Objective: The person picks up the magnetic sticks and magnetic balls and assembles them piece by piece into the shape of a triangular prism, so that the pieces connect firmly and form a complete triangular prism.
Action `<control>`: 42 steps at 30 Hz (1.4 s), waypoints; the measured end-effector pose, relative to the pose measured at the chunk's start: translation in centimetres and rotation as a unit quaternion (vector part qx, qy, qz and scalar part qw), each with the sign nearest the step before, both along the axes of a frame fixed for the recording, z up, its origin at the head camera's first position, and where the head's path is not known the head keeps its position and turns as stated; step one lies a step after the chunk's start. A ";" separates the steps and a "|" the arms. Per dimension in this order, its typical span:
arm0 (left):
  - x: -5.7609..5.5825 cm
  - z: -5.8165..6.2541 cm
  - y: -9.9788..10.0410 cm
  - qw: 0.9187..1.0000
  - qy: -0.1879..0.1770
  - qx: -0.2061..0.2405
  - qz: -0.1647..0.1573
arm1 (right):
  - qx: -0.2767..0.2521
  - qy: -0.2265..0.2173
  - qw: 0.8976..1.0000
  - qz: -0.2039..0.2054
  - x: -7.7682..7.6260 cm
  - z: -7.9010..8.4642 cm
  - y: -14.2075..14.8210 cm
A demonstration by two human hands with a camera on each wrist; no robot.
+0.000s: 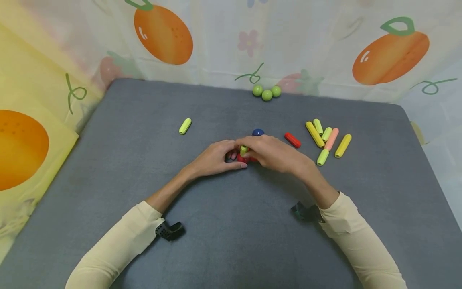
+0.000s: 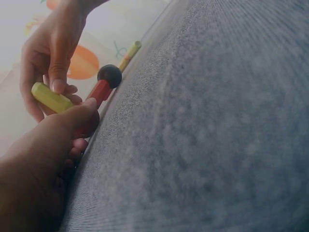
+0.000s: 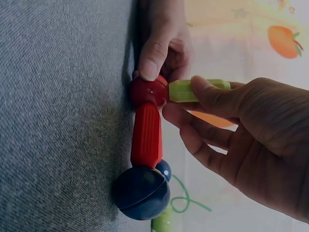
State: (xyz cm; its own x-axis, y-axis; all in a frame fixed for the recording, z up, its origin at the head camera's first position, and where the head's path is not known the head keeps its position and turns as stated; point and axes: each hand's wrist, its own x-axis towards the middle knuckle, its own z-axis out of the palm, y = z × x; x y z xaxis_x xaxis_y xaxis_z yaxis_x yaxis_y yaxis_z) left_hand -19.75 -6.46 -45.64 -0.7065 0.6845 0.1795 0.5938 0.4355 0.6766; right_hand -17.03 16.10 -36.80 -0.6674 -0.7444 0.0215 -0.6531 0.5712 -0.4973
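My left hand [image 1: 216, 158] grips a red ball [image 3: 145, 93] low on the table, its thumb lying on the ball. Between thumb and fingers, my right hand [image 1: 276, 153] pinches a yellow-green stick [image 3: 179, 91]. In the right wrist view that stick stands out from the red ball, one end against it. A red stick [image 3: 146, 135] joins the red ball to a dark blue ball [image 3: 141, 194]. Part of a second blue ball [image 3: 164, 169] shows behind. From the head view, my right hand hides most of these joined pieces.
Right of my hands lie a loose red stick [image 1: 292, 140] and a group of yellow, yellow-green and pink sticks, including a yellow stick [image 1: 343, 145]. One yellow-green stick [image 1: 185, 126] lies to the left. Green balls [image 1: 267, 95] sit at the grey table's [image 1: 216, 224] far edge.
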 end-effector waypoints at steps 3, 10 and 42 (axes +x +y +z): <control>0.0 0.0 0.0 1.000 0.002 -0.003 -0.001 | 0.001 0.000 1.000 0.006 -0.1 0.1 0.1; 0.0 0.1 -0.1 1.000 0.000 -0.007 -0.001 | 0.001 0.000 1.000 0.013 -0.3 0.2 0.2; 0.0 0.0 0.1 1.000 0.000 -0.018 0.002 | 0.205 -0.067 0.959 -0.182 -3.5 0.4 8.4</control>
